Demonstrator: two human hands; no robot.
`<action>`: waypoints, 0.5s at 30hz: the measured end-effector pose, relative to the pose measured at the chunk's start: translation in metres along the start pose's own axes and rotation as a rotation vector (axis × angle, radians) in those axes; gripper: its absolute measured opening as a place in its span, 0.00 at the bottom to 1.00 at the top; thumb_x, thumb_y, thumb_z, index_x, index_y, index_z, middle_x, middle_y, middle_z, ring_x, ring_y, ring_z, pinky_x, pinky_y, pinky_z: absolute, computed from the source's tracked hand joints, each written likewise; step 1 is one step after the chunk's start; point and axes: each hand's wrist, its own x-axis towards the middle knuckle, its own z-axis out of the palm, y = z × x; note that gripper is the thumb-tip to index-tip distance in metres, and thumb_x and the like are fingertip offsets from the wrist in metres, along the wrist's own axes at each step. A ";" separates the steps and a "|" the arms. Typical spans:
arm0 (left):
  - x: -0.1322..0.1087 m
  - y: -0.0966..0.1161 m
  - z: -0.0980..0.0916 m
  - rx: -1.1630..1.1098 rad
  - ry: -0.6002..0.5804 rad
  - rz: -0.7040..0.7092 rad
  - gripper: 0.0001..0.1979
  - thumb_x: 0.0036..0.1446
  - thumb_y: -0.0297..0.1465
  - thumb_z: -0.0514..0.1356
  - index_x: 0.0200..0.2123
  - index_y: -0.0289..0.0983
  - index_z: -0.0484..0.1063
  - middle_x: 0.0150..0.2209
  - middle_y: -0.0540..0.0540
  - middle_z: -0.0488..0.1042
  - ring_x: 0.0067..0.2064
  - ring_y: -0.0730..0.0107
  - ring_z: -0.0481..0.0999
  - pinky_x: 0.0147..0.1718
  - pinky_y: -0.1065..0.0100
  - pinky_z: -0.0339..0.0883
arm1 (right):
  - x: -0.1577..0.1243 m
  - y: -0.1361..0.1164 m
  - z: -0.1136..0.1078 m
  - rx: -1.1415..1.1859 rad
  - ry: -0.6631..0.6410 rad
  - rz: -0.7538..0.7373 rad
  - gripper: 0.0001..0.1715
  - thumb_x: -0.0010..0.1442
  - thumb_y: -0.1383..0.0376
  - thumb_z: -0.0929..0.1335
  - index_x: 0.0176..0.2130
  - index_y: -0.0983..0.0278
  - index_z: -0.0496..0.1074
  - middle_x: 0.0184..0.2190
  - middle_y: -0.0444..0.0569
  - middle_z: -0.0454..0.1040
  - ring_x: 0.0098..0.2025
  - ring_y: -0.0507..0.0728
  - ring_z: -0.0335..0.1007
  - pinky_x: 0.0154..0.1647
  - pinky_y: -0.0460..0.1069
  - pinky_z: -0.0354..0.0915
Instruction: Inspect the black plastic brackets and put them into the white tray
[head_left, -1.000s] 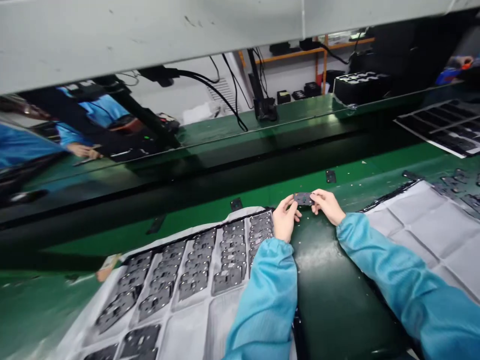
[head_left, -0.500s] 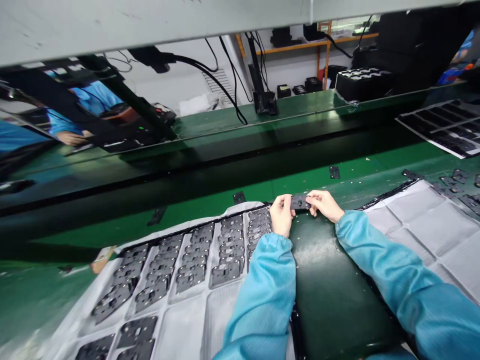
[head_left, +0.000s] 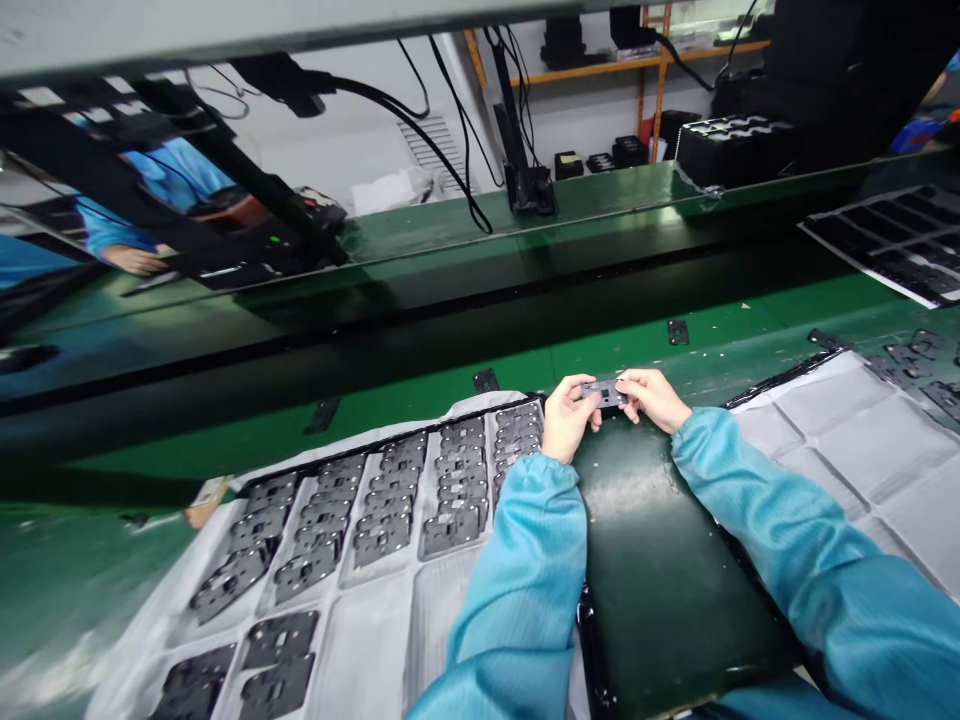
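Observation:
Between my two hands is a small flat black plate (head_left: pixel 606 394) with cut-outs, held up over the green bench. My left hand (head_left: pixel 568 416) pinches its left end, thumb on the face. My right hand (head_left: pixel 651 397) grips the right end with thumb and fingers. Just left of my left hand lies a white compartment tray (head_left: pixel 367 640), its far compartments filled with overlapping rows of similar black plates (head_left: pixel 454 490). A second white tray (head_left: pixel 862 430) lies to the right of my right forearm.
Loose black plates (head_left: pixel 678 332) lie on the green strip beyond my hands, with several more (head_left: pixel 911 355) at the right. A dark sheet with a white border (head_left: pixel 892 245) lies farther back. Overhead runs a grey beam (head_left: pixel 300 30). A co-worker's hand (head_left: pixel 139 260) shows at the far left.
The plate stays in both hands but has turned so its face shows more. My left thumb now lies across it. The whole view has shifted slightly.

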 end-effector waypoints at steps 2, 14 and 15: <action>0.000 0.001 -0.001 -0.013 -0.012 0.004 0.19 0.50 0.35 0.65 0.43 0.34 0.66 0.28 0.50 0.72 0.17 0.80 0.68 0.17 0.74 0.64 | 0.000 -0.001 0.000 0.011 0.001 0.002 0.16 0.51 0.57 0.71 0.28 0.67 0.67 0.16 0.41 0.70 0.11 0.48 0.61 0.10 0.42 0.59; 0.001 -0.001 -0.006 0.060 0.011 0.041 0.21 0.52 0.38 0.64 0.46 0.32 0.70 0.22 0.51 0.70 0.19 0.77 0.69 0.20 0.72 0.66 | 0.002 0.001 -0.001 0.012 -0.010 -0.001 0.18 0.50 0.56 0.72 0.29 0.67 0.67 0.17 0.43 0.71 0.12 0.49 0.63 0.11 0.42 0.60; -0.001 0.001 -0.009 0.075 0.011 0.037 0.22 0.52 0.39 0.63 0.47 0.32 0.70 0.22 0.51 0.70 0.19 0.77 0.68 0.20 0.72 0.66 | 0.004 0.000 -0.002 0.015 -0.009 -0.003 0.18 0.50 0.56 0.72 0.29 0.67 0.67 0.17 0.43 0.71 0.12 0.49 0.63 0.11 0.42 0.60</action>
